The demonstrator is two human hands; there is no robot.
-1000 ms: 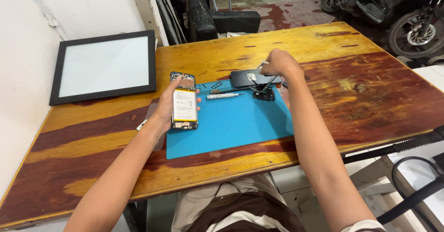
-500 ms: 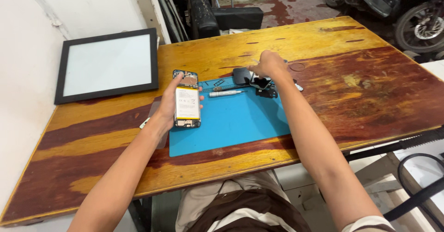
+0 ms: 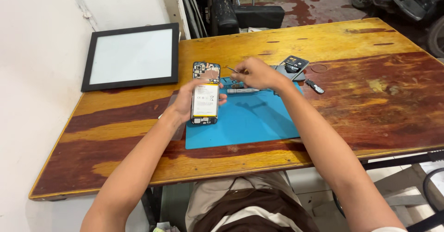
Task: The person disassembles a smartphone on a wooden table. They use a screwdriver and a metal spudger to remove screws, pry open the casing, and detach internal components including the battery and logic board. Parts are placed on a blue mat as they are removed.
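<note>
On the wooden table point(image 3: 370, 98) and blue mat point(image 3: 249, 121), my left hand point(image 3: 187, 100) still grips the opened phone point(image 3: 205, 95). My right hand point(image 3: 256, 73) has come back from the dark cover point(image 3: 292, 66), now pinching thin tweezers point(image 3: 231, 69) beside the phone.

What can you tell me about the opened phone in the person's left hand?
The opened phone is a slim rectangle with its back cover off. A pale battery fills most of its body; above it sit dark circuit parts and camera lenses at the top end. It is held face down, tilted a little over the blue mat, with the left hand gripping its long edges. The right hand holds a thin metal tool near its top.
</note>
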